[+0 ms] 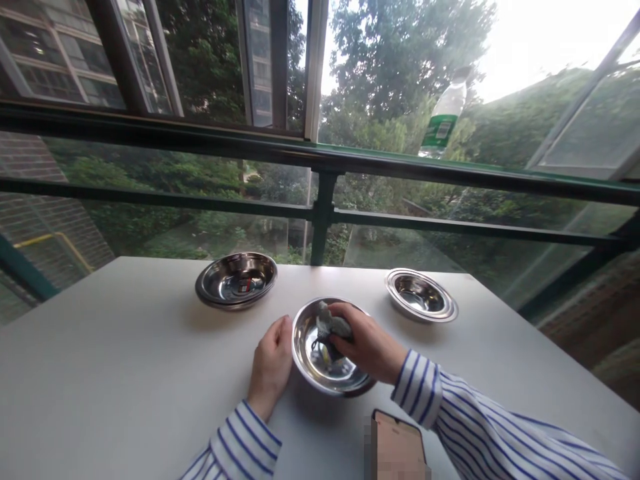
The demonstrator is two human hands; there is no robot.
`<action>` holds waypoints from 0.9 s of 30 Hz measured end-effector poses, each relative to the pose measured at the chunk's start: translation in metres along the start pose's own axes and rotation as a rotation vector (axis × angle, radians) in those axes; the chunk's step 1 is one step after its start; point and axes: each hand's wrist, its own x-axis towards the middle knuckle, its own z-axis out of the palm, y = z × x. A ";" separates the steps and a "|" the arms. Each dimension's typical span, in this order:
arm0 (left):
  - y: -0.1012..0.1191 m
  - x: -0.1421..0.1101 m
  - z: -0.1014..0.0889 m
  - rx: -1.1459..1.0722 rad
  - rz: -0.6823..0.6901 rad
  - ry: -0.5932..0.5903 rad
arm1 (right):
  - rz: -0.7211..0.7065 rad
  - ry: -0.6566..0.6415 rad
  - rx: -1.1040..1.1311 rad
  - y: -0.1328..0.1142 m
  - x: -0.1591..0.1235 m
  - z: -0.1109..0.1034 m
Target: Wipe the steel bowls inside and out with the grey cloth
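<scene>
A shiny metal bowl (320, 379) stands on the white table in front of me. My left hand (273, 363) is closed against its left rim and steadies it, with the fingertips partly hidden behind the side. Inside the bowl, my right hand (367, 339) grips a bunched grey cloth (325, 323) close to the inner wall. Reflections fill the bottom of the bowl, partly covered by the cloth and fingers.
Stacked metal bowls (237, 283), the top one with a small label, sit at the back left. More metal dishes (423, 297) stand at the back right. A phone (397, 443) lies near the front edge. Beyond the table, a bottle (443, 127) rests on the green railing (240, 143).
</scene>
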 end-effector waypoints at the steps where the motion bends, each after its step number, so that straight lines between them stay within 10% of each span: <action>1: 0.003 -0.001 -0.003 0.024 0.010 0.039 | -0.012 0.019 0.000 -0.001 -0.005 -0.001; 4: 0.017 -0.009 -0.009 0.076 0.073 0.092 | -0.146 0.101 -0.021 -0.007 -0.015 0.001; 10: 0.041 -0.031 -0.005 -0.097 0.179 -0.280 | -0.392 0.221 -0.023 -0.025 -0.028 0.003; 19: 0.044 -0.033 -0.005 -0.398 0.007 -0.300 | -0.023 0.172 0.477 -0.023 -0.042 -0.005; 27: 0.042 -0.041 0.000 -0.198 0.042 -0.225 | -0.080 0.396 0.352 -0.013 -0.054 -0.004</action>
